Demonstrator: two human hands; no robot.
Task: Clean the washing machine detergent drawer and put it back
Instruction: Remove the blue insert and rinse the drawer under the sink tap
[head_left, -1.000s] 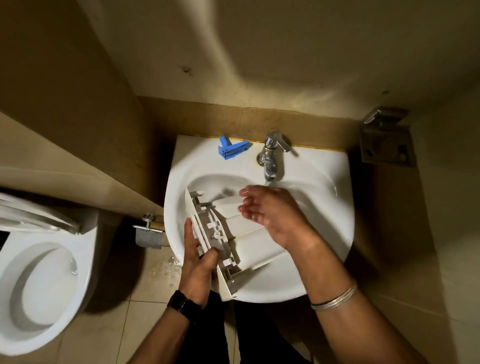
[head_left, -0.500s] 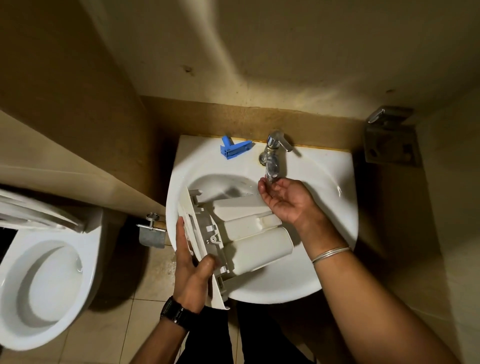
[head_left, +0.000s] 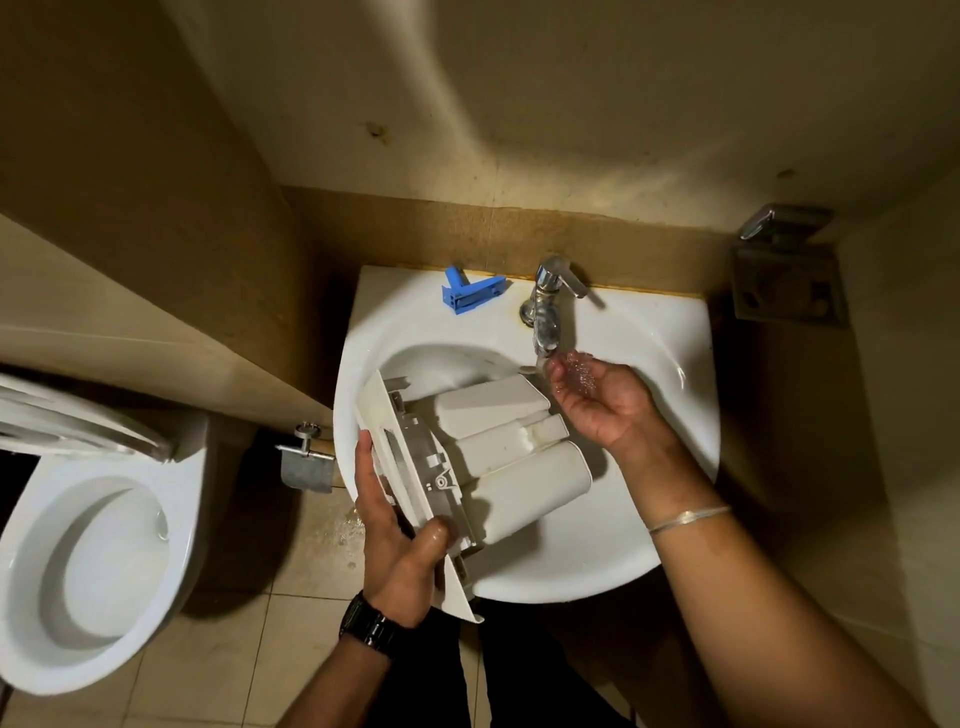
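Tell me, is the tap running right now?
Running. Water falls from the tap spout into the cupped right hand, where it pools and splashes over the sink.

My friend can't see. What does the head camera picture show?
The left hand grips a white detergent drawer over a white sink, while the cupped right hand catches water under the tap. A blue plastic piece lies on the rim.
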